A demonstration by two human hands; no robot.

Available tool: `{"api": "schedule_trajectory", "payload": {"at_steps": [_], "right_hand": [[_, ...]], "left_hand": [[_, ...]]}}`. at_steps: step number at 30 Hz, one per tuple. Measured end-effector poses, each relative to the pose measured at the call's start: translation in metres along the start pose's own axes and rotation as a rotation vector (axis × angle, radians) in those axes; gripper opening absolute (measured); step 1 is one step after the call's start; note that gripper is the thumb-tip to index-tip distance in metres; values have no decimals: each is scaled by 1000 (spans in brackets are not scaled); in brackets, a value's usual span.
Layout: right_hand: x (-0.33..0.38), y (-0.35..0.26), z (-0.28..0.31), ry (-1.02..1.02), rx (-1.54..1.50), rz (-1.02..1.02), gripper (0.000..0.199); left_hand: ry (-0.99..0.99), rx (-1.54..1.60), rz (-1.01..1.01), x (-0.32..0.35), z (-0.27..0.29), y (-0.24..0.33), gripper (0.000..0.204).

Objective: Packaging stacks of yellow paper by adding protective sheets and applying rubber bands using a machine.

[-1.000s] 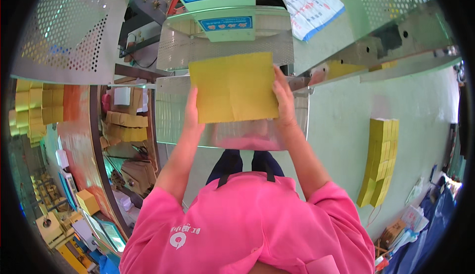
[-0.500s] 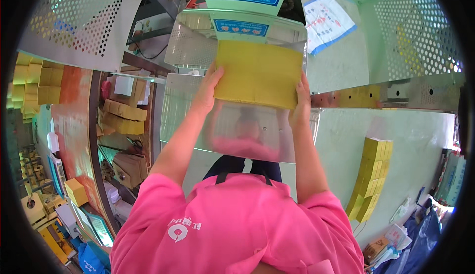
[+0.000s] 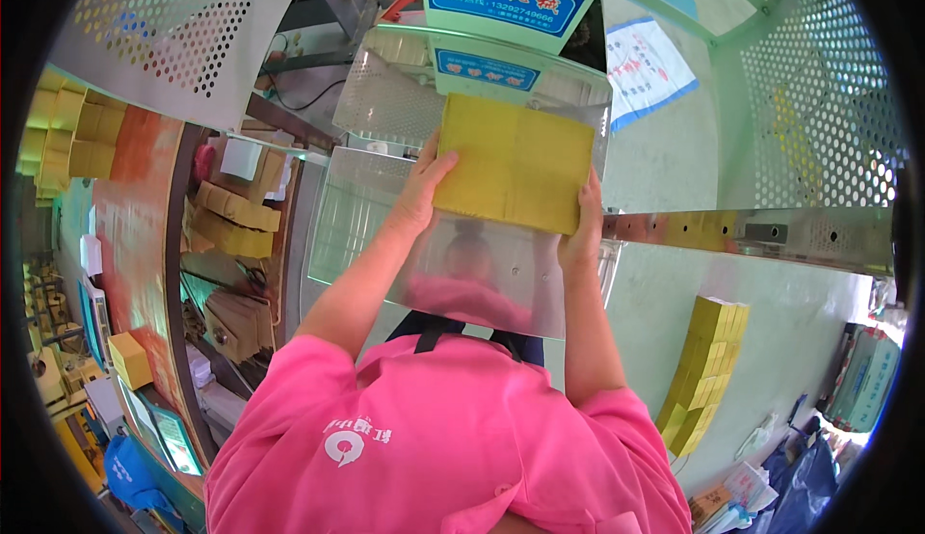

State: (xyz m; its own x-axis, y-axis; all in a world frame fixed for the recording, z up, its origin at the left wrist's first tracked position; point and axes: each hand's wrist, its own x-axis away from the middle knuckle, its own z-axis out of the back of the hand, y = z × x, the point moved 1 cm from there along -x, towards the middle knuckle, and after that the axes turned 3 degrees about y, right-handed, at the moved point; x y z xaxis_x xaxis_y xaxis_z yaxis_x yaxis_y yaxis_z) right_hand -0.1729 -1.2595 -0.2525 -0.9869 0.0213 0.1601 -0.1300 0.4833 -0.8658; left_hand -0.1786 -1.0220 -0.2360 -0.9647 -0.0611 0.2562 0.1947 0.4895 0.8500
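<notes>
I hold a flat stack of yellow paper sheets (image 3: 514, 163) between both hands, raised in front of a pale green machine (image 3: 501, 13). My left hand (image 3: 420, 187) grips the stack's left edge. Along the right edge sits my right hand (image 3: 583, 226), fingers wrapped around it. The stack is just over a shiny metal plate (image 3: 482, 279) that mirrors my pink shirt. Perforated metal guards (image 3: 385, 100) flank the machine's mouth.
A tall pile of yellow sheets (image 3: 703, 370) stands on the pale green table at the right. Perforated metal panels (image 3: 164, 23) hang at upper left and upper right. Cardboard boxes (image 3: 231, 221) and yellow stacks (image 3: 67, 129) fill the left side. A bright metal bar (image 3: 771, 230) runs right.
Both hands have carried the yellow stack forward and slightly right, closer to the machine's mouth. The view has tilted up toward the machine.
</notes>
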Motion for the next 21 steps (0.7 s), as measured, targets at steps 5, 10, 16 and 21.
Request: {"api": "schedule_trajectory", "payload": {"at_steps": [5,10,16,21], "right_hand": [[2,2,-1,7,95,51,57],[2,5,2,0,92,85,56],[7,-7,3,-10,-53,56,56],[0,-1,10,33,-54,45,54]], "left_hand": [[12,-21,2,1,-1,-3,61],[7,-33,9,0,-1,-6,60],[-9,-46,34,1,-11,-12,58],[-16,-67,90,-10,-5,-26,55]]}}
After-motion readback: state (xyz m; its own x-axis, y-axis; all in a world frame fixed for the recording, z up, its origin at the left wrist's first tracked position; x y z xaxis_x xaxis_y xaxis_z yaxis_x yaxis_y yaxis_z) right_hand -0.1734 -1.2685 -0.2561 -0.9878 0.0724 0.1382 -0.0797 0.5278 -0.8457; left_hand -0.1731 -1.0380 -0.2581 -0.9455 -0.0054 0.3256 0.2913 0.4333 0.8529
